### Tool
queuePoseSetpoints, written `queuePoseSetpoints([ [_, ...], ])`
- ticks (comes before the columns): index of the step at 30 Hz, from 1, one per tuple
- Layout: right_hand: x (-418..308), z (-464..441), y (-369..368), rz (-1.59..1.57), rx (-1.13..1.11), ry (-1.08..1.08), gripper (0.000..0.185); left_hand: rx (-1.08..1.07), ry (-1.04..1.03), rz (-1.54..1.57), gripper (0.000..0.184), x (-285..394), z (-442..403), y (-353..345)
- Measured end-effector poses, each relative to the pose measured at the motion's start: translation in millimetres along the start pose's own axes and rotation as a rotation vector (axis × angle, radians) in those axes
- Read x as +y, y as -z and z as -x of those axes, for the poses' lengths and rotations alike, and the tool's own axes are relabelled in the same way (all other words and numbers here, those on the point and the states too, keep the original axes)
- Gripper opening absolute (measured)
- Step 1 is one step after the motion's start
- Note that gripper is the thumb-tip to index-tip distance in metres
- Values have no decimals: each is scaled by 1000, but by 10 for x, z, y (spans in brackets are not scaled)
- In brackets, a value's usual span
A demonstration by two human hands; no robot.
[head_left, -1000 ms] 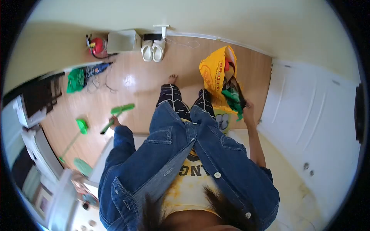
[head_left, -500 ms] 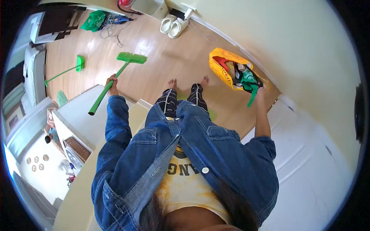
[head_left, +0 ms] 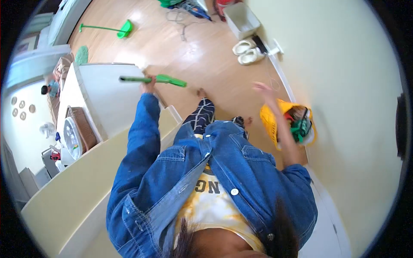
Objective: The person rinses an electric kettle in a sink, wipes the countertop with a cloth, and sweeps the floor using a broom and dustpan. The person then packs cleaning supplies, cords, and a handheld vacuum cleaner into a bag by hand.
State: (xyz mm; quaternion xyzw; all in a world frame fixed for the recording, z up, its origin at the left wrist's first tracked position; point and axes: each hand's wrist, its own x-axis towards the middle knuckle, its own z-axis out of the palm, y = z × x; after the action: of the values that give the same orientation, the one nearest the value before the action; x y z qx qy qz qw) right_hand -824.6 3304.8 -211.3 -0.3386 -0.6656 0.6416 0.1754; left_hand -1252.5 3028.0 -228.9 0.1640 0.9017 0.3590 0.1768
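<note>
My left hand [head_left: 149,85] is closed around the handle of a green broom [head_left: 172,81]. It is held nearly level, bristle end to the right and dark handle tip to the left. My right hand [head_left: 266,94] is raised with its fingers stretched out, slightly blurred and holding nothing. Just behind and below it, a yellow bag [head_left: 269,122] stands against the wall, partly hidden by my forearm. Green and red items show in the bag's mouth.
A long-handled green dustpan [head_left: 124,29] lies on the wooden floor. White clogs [head_left: 248,52] and a light bin [head_left: 241,20] stand along the right wall. Cables [head_left: 183,21] trail at the top. A white cabinet [head_left: 112,88] is at left, with a wicker basket [head_left: 84,129] nearby.
My right hand has left the bag and lifted forward, fingers extended. The broom has swung from steeply slanted to nearly level. My view has turned, shifting the room's contents.
</note>
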Motion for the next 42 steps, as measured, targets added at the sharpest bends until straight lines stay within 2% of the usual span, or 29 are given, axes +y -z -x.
queuePoseSetpoints([
  [1, -862, -132, -906, -213, -229, -131, 22, 31, -37, 311, 4, 96, -116, 35],
  [2, -1479, -371, -1556, -101, -513, -169, 26, 22, -26, 256, 6, -223, -524, 15],
  [3, -1795, -452, -2210, -457, -720, 58, 28, 182, -32, -387, 5, -90, -726, 72],
  [4, -2373, -488, -2685, -199, -784, 354, 30, 138, 38, -291, 3, -87, -921, 161],
  [5, -2400, -562, -3314, -246, -707, 659, 29, 102, 148, -114, 4, -120, -1122, 230],
  [6, -2614, -655, -3582, 149, -548, 740, 26, 62, 238, 68, 6, -113, -1382, 299],
  [7, -2849, -828, -3762, 123, -593, 634, 21, 37, 210, 112, 6, -161, -1628, 418],
  [9, -3268, -1050, -3961, -263, -718, 250, 18, -23, 156, 203, 6, -196, -2124, 612],
  [10, -3509, -1049, -4005, -403, -840, 401, 17, -22, 285, 188, 6, -45, -2354, 722],
  [12, -3866, -1369, -3870, -483, -1150, 382, 19, 73, 470, 338, 5, -339, -3139, 811],
  [14, -3579, -1831, -3917, -570, -1126, 242, 20, 172, 638, 635, 2, -431, -3771, 964],
  [15, -3436, -2107, -4023, -635, -1034, 69, 19, 220, 701, 667, 4, -221, -3977, 1044],
  [17, -3194, -2571, -4142, -732, -830, -286, 20, 360, 654, 451, 8, -435, -4622, 948],
  [18, -3181, -2831, -4224, -771, -900, -285, 19, 411, 599, 320, 13, -512, -4811, 888],
  [19, -3192, -3086, -4361, -827, -967, -291, 19, 398, 498, 20, 22, -357, -4859, 882],
  [20, -3173, -3429, -4492, -874, -1037, -266, 20, 420, 396, -22, 27, -652, -5151, 743],
  [22, -3048, -3964, -4562, -822, -1255, 103, 17, 377, 450, -316, 24, -529, -5507, 521],
  [24, -2695, -4574, -4580, -799, -1461, -220, 18, 139, 353, -594, 18, -662, -5743, 67],
  [26, -2069, -5255, -4457, -630, -1436, -35, 23, -11, 160, -857, 15, -1062, -6085, -494],
  [28, -1290, -6078, -4147, -481, -1135, -3, 29, -64, 170, -860, 14, -1416, -6582, -912],
  [29, -659, -6358, -3935, -430, -748, -344, 25, -99, 182, -870, 14, -1657, -6777, -1106],
  [31, 995, -7022, -3337, 417, -369, -378, 37, -153, 200, -854, 14, -2109, -7243, -1405],
  [33, 2040, -7436, -2759, 992, -206, -91, 56, -185, 176, -867, 15, -2475, -7693, -1688],
  [36, 3009, -7821, -2661, 1047, 1, -88, 77, -91, 39, -928, 16, -2957, -8270, -2176],
  [37, 3070, -7860, -2713, 1005, 65, -122, 79, -218, 124, -948, 26, -3027, -8454, -2231],
  [38, 3161, -7902, -2771, 954, 131, -153, 81, -162, 152, -899, 30, -3084, -8587, -2310],
  [39, 3297, -7957, -2792, 1130, 306, 116, 64, -103, 172, -844, 36, -3105, -8688, -2385],
  [40, 3444, -7971, -2746, 1085, 341, 124, 64, -44, 187, -782, 42, -3093, -8792, -2458],
  [42, 3614, -7912, -2650, 994, 398, 128, 65, 302, -587, -421, 58, -2961, -9008, -2561],
])
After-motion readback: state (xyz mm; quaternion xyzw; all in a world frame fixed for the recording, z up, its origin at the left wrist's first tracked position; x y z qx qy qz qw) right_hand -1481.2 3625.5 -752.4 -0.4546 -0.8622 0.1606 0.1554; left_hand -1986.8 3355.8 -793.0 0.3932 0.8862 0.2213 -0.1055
